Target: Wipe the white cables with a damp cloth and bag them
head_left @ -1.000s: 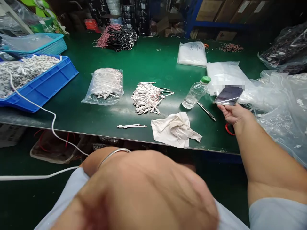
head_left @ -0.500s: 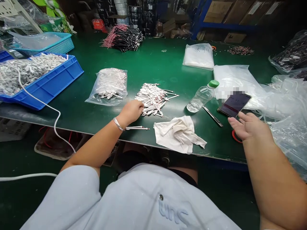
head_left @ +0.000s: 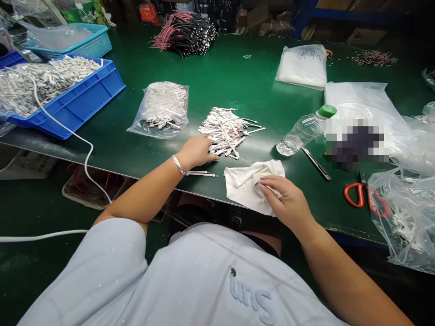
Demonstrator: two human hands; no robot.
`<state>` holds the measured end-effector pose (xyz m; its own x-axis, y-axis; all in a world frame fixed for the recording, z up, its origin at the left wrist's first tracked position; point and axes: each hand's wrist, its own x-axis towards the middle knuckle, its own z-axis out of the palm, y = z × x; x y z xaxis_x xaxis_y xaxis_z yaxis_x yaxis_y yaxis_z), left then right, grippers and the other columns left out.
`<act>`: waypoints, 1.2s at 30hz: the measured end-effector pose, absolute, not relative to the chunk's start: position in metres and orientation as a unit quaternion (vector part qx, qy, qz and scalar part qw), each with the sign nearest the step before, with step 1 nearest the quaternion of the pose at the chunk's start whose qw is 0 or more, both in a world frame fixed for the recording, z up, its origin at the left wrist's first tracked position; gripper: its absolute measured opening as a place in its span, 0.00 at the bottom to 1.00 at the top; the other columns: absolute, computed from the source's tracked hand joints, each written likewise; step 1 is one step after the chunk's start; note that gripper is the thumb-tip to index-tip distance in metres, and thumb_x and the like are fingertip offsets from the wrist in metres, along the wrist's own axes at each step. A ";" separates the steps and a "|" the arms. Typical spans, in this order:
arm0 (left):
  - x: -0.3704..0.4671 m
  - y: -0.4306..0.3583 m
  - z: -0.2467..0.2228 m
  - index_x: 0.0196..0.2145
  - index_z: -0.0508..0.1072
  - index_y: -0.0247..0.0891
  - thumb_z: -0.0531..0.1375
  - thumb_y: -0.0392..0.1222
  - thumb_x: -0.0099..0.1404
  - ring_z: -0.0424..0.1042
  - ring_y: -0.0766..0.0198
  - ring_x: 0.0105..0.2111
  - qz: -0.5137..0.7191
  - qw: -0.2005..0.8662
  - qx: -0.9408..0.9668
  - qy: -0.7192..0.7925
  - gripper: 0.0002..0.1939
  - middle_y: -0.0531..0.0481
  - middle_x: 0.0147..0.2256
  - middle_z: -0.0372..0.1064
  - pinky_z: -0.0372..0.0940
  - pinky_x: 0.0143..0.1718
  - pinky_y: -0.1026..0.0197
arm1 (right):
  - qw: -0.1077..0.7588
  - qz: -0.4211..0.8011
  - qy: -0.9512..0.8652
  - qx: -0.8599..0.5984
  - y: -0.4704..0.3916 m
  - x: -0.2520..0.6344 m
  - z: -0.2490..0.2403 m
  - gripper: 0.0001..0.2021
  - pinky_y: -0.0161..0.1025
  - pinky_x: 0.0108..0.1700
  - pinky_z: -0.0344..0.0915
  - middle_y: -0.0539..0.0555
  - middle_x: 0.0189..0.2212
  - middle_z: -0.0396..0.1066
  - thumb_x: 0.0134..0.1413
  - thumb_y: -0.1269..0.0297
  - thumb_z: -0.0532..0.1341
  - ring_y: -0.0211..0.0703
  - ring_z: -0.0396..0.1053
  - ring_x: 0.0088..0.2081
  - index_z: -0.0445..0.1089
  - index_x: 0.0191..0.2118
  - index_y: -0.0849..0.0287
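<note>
My left hand (head_left: pixel 197 151) rests at the near left edge of a pile of short white cable pieces (head_left: pixel 226 129). Its thumb stands apart from the fingers, whose tips are partly hidden against the pile, and I see nothing held. A few loose cable pieces (head_left: pixel 204 173) lie just below this wrist. With thumb and fingertips, my right hand (head_left: pixel 288 199) pinches a fold of a crumpled white cloth (head_left: pixel 238 181) at the table's front edge. Left of the pile lies a clear plastic bag (head_left: pixel 165 106) filled with similar cable pieces.
At left stands a blue bin (head_left: pixel 88 95) heaped with white pieces, a white cord (head_left: pixel 68 126) hanging across it. On the right are a green-capped bottle (head_left: pixel 301 133), a slim metal cutter (head_left: pixel 316 164), orange-handled scissors (head_left: pixel 354 194) and plastic bags (head_left: pixel 404 217). Black-and-red wires (head_left: pixel 186 34) lie behind.
My right hand has moved left from beside the phone to the cloth and closed on it. My left hand stays at the pile, its thumb now more extended. The view has shifted slightly.
</note>
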<state>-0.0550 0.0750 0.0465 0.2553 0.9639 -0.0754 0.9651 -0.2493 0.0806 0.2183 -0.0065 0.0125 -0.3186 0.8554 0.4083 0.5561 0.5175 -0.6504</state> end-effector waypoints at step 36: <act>-0.043 0.110 0.119 0.32 0.76 0.29 0.57 0.38 0.66 0.60 0.74 0.23 -0.121 0.164 0.775 0.598 0.10 0.55 0.21 0.70 0.58 0.35 0.69 | 0.308 0.055 -0.797 -0.516 0.099 0.111 0.004 0.30 0.60 0.55 0.56 0.68 0.54 0.60 0.52 0.53 0.62 0.63 0.55 0.57 0.60 0.58 0.62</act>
<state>-0.0431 0.1099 0.1190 0.2565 0.8868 -0.3844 0.9665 -0.2320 0.1098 0.1112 0.0991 0.0037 -0.2770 0.8569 0.4347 0.7893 0.4609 -0.4057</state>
